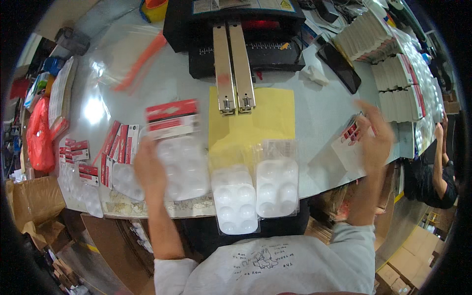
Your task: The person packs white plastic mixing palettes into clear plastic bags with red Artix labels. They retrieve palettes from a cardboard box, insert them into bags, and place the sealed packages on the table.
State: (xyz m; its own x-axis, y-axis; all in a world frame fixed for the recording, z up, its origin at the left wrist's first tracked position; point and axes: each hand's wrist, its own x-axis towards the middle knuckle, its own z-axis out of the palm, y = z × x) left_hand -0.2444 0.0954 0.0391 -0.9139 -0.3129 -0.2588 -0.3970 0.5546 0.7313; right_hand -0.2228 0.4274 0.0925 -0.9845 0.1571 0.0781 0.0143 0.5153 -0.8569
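My left hand [150, 167] is closed at the left edge of a bagged white paint palette [186, 169] with a red and white header card [172, 118]; hand and card are blurred. Over a stack of white and red cards [346, 145], my right hand [374, 142] is smeared by motion, so its grip cannot be made out. Two more bagged palettes, one on the left [235, 206] and one on the right [277, 187], lie at the front edge below a yellow sheet [275, 118]. Above them stands a black machine [196, 64] with two metal arms [233, 69].
Carded palette packs [123, 174] lie in a pile at left, near a red plastic bag [41, 132]. Clear bags [123, 54] lie at the back left. A phone [339, 68] and tall stacks of white palettes [366, 37] are at right, where another person [435, 167] works.
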